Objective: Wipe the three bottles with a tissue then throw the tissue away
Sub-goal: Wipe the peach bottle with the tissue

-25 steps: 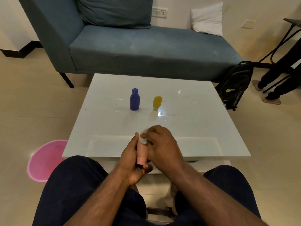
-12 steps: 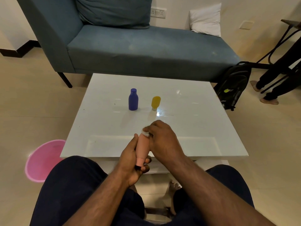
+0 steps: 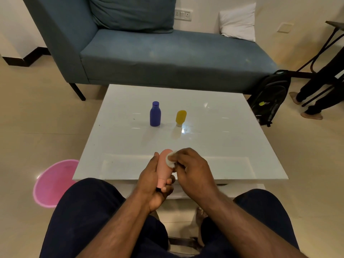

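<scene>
My left hand [image 3: 153,185] grips a pink bottle [image 3: 163,167] by its narrow lower end, above the near edge of the white table [image 3: 232,146]. My right hand [image 3: 193,173] pinches a small white tissue [image 3: 171,160] and presses it against the bottle's rounded upper part. A blue bottle [image 3: 155,114] stands upright at the table's middle. Just to its right stands a yellow bottle [image 3: 181,117], cap down.
A pink bin [image 3: 53,182] sits on the floor left of my knee. A blue sofa [image 3: 167,51] runs behind the table. A black backpack [image 3: 270,97] leans at the table's far right, with another person's legs [image 3: 320,90] beyond it.
My right hand and the tissue slid from the bottle's middle up to its rounded upper end, uncovering more of the pink bottle. My left hand kept its grip.
</scene>
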Action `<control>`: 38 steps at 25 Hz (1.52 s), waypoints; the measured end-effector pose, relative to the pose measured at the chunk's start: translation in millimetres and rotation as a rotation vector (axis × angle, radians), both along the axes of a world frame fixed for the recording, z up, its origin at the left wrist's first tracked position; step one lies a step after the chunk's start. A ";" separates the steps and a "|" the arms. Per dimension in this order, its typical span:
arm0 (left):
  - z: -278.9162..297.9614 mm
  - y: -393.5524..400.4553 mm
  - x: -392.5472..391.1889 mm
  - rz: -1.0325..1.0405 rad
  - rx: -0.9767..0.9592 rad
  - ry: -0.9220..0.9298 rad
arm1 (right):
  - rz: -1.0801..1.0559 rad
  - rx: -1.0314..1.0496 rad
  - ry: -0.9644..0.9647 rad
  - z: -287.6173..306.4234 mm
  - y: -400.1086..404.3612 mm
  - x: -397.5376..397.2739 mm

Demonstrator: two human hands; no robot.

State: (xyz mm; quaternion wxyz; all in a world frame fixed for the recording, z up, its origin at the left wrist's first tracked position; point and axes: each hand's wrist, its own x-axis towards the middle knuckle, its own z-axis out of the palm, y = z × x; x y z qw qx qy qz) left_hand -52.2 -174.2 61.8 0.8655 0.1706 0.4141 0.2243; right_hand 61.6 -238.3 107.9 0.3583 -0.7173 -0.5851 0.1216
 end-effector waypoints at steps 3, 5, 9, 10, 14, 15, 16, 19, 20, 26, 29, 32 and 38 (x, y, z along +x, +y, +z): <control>1.5 0.6 -0.9 -0.009 -0.017 -0.025 | -0.034 -0.005 0.065 7.2 17.4 10.4; 3.3 0.0 -2.2 -0.026 -0.034 -0.049 | -0.054 -0.012 0.104 13.3 25.3 12.8; 5.6 0.4 -3.7 -0.010 -0.079 -0.064 | -0.047 0.035 0.071 1.8 3.6 -2.7; 5.7 0.8 -3.5 0.001 -0.090 -0.060 | -0.039 0.042 0.068 -0.7 -1.9 -5.3; 6.5 -0.6 -0.9 0.001 -0.094 -0.068 | -0.057 0.010 0.050 4.2 9.9 4.1; 7.5 -1.3 -0.2 0.007 -0.095 -0.082 | -0.063 -0.004 0.050 5.7 12.7 5.1; 7.8 -1.7 -0.1 0.013 -0.096 -0.099 | -0.057 -0.009 0.045 5.4 12.6 3.3; 7.3 -1.5 -3.1 0.013 -0.119 -0.162 | 0.006 -0.019 -0.012 -2.0 -3.2 -13.4; 7.2 -1.0 -4.3 0.017 -0.142 -0.176 | 0.041 -0.030 -0.030 -4.4 -11.0 -19.2; 6.1 -1.8 -1.8 0.009 -0.115 -0.177 | -0.052 0.005 0.054 4.1 4.9 -7.1; 5.5 1.6 -3.5 0.055 -0.144 -0.219 | 0.003 -0.025 -0.007 2.5 -7.1 -24.0; 0.9 5.0 -4.6 0.072 -0.100 -0.205 | 0.098 -0.036 -0.061 0.1 -19.8 -27.0; -1.1 4.7 -4.4 0.060 -0.053 -0.177 | 0.065 -0.071 -0.091 4.3 -9.9 -30.3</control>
